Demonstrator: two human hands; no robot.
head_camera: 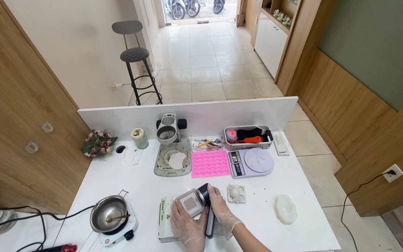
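My 2 hands, left (188, 227) and right (221, 211), wear clear gloves around a black-and-silver device (197, 201) above a white box (166, 219) with green print, near a pink mould (211, 164), on the white table (155, 186).

A cream tiled floor (211, 60) is flanked by wood-panelled walls (10, 116), with a black bar stool (136, 60) set against the pale left wall (80, 51); daylight is admitted through the far doorway (197, 9).

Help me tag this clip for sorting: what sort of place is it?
Probably a small craft workshop, maybe for wax or soap casting: a white worktable holds a pink silicone mould, a digital scale and a melting pot on a hotplate.
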